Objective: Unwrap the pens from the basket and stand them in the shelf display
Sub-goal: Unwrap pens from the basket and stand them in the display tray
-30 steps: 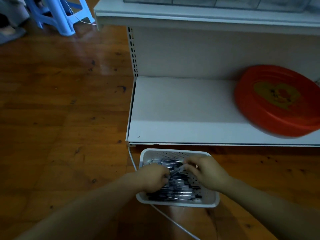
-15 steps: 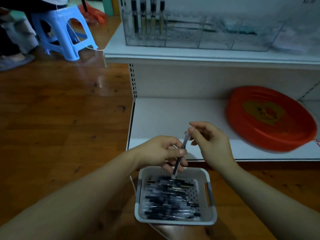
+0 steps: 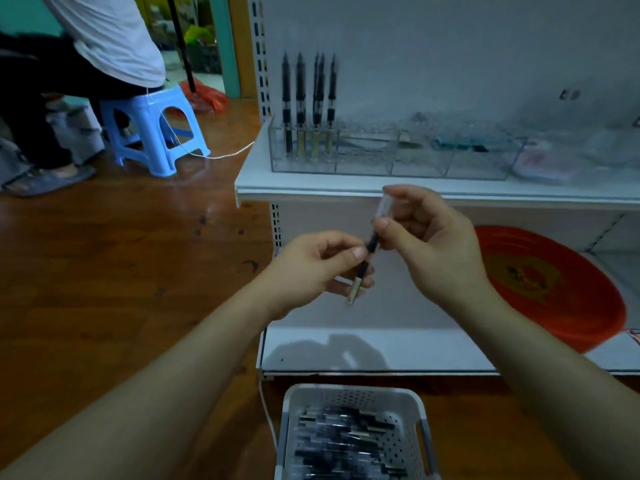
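Observation:
A black pen with a gold end (image 3: 362, 271) is held tilted in front of the shelf. My left hand (image 3: 311, 271) pinches its lower half. My right hand (image 3: 429, 237) pinches the clear wrapper (image 3: 384, 206) at the pen's upper end. A white perforated basket (image 3: 298, 410) on the floor below holds several wrapped pens (image 3: 346, 441). On the upper shelf a clear divided display (image 3: 391, 157) has several pens (image 3: 308, 102) standing upright in its left compartment.
A red round tray (image 3: 554, 289) leans on the lower white shelf (image 3: 329, 351) at right. A person sits on a blue stool (image 3: 152, 129) at upper left on the wooden floor. A white cord (image 3: 266, 410) runs past the basket's left side.
Both hands have lifted one pen out of the basket up to shelf height. The view has tilted upward, bringing the display with its standing pens into sight.

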Motion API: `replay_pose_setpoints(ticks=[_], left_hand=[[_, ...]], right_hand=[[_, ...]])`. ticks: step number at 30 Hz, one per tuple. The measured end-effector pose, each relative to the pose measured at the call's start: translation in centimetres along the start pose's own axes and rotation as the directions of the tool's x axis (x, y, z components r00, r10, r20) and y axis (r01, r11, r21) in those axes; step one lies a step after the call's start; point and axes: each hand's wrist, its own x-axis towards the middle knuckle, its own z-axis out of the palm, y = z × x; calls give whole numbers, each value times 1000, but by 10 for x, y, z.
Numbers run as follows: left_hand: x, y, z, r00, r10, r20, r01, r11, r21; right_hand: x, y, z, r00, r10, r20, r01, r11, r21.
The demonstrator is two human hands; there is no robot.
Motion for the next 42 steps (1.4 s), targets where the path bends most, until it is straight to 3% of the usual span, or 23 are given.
replay_pose_setpoints(ticks=[3,7,12,14,17,22,42], left_hand=[[5,19,-2,967,193,-167,-169,975,148],[8,44,-5,804,424,-417,-310,897,315],[13,60,-17,513,713,-478,-243,655,716],[17,62,-24,458,760,-461,-176,586,791],[20,63,-29,484,749,-453,-99,561,822],[26,63,-27,615,638,-462,-24,601,799],[33,61,-32,581,650,-490,-1,603,798]], right_hand=[[22,-18,0,993,-93,-67,91,995,-29],[52,-49,0,965,-225,-137,216,973,-83],[91,-84,4,915,-353,-196,318,929,-190],[104,-93,7,895,-390,-217,341,911,-231],[122,-102,12,869,-435,-236,372,889,-268],[141,-102,22,861,-464,-211,378,859,-345],[143,-77,40,928,-372,22,327,784,-527]])
